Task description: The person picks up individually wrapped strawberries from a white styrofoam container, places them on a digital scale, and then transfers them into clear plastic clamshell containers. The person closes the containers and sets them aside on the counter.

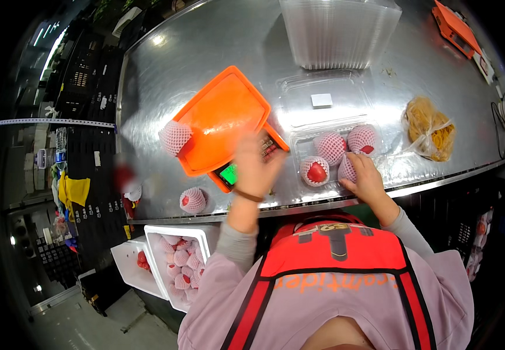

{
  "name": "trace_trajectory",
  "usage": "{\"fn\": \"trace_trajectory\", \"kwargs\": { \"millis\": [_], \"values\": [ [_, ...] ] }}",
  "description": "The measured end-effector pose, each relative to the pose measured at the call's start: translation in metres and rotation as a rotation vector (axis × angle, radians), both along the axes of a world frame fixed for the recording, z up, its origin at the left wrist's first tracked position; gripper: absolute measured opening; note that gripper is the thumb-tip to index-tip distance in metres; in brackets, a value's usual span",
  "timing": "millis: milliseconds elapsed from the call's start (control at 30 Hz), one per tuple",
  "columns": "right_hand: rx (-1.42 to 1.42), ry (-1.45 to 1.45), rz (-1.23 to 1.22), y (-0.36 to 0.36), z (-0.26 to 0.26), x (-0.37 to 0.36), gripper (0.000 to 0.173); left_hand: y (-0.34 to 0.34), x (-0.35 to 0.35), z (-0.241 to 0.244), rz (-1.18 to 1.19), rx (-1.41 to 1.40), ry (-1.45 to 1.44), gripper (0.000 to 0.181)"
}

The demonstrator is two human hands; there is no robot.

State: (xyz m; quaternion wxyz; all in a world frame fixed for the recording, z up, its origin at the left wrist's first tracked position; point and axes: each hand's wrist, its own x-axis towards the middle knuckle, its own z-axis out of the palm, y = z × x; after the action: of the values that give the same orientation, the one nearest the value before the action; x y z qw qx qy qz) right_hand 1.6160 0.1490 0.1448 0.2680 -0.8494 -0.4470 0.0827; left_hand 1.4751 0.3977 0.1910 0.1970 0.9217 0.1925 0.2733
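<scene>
My left hand (254, 168) is motion-blurred over the keypad side of an orange digital scale (224, 118). It appears empty, with the thumb apart from the fingers. My right hand (366, 177) grips a red fruit in a pink foam net (347, 169), inside a clear plastic clamshell container (298, 142). Three more netted fruits sit in that container, one of them a fruit with its red top bare (316, 172). The container's lid (326, 85) lies folded back, with a white label on it. One netted fruit (175, 138) touches the scale's tray edge; another netted fruit (192, 200) rests near the table edge.
A stack of clear containers (340, 35) stands at the back. To the right are a bag of rubber bands (431, 129) and a second orange scale (456, 30). A white foam box (206, 243) of netted fruit stands below the metal table (160, 78). A blurred red object (124, 176) shows at left.
</scene>
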Motion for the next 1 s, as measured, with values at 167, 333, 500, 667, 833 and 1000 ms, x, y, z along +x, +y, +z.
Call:
{"fn": "trace_trajectory", "kwargs": {
  "millis": [167,333,500,667,833,1000],
  "values": [
    [0.087,-0.011,0.084,0.009,-0.01,0.002,0.061,0.127,-0.052,0.006,0.599,0.18,0.048,0.077],
    [0.086,0.109,0.059,0.018,-0.028,0.014,0.056,0.169,-0.068,-0.015,0.366,0.07,0.262,0.076],
    [0.247,0.137,0.079,0.018,-0.029,0.014,0.056,0.151,-0.049,-0.004,0.411,-0.022,0.183,0.068],
    [0.052,0.076,-0.008,0.013,-0.023,0.022,0.058,0.05,0.032,0.004,0.02,-0.584,-0.173,0.065],
    [0.28,-0.009,-0.113,-0.019,0.016,0.061,0.038,-0.074,0.094,-0.02,-0.446,-0.566,-0.14,0.068],
    [0.418,0.388,-0.398,-0.065,0.005,0.103,0.027,-0.141,0.133,-0.042,-0.607,-0.455,-0.036,0.067]
  ]
}}
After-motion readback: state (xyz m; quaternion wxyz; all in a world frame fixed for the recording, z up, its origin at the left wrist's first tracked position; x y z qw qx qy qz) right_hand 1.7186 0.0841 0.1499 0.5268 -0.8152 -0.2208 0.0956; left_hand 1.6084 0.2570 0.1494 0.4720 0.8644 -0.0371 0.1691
